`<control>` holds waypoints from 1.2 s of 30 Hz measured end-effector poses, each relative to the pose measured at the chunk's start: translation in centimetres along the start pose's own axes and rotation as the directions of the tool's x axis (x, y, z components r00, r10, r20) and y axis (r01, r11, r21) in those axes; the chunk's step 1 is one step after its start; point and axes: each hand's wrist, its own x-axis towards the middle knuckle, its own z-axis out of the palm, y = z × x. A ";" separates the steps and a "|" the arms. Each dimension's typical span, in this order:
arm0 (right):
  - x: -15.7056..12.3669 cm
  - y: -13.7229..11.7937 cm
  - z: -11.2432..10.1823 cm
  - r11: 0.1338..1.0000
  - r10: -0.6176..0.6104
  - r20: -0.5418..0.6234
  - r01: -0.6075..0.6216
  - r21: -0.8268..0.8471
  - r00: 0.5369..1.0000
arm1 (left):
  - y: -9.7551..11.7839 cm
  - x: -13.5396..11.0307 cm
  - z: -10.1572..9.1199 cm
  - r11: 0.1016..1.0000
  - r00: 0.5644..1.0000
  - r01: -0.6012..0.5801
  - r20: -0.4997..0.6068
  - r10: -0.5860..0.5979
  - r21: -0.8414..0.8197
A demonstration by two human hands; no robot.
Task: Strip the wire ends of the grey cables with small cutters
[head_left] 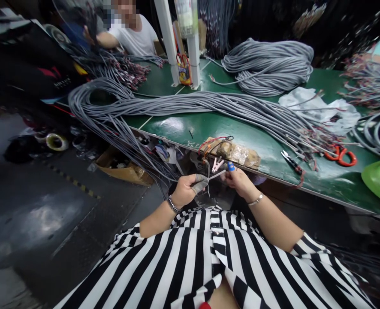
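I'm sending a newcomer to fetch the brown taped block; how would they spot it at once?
Find the green bench, then its near edge just beyond the person's right hand. The brown block lies along that edge. Unlike the smooth grey cables behind it, it is lumpy and has shiny clear wrapping.

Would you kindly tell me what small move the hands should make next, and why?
I'd suggest the right hand pinch the free tip of the gray cable, if it isn't touching it already; contact is too small to tell. The left hand grips the cable with the tip pointing toward the right hand, so a light pinch would probably steady it.
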 end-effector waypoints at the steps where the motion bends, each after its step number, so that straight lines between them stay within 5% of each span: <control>1: 0.5 -0.4 0.4 1.000 0.012 0.026 -0.013 0.017 1.000 | -0.2 0.3 0.3 1.000 1.000 0.003 -0.007 -0.003 -0.006; 14: 3.2 1.0 2.4 0.914 0.002 0.075 -0.032 0.404 0.997 | -1.1 2.6 0.6 0.987 0.993 0.105 0.063 -0.098 -0.118; 26: 3.9 1.1 3.5 0.871 0.026 -0.146 0.049 0.488 0.989 | -2.1 2.8 1.2 0.980 0.973 0.175 0.168 -0.157 -0.095; 36: 3.0 2.0 2.6 0.835 0.083 -0.013 -0.063 0.547 0.996 | -0.6 -0.8 0.1 0.992 0.977 0.120 0.182 -0.111 -0.038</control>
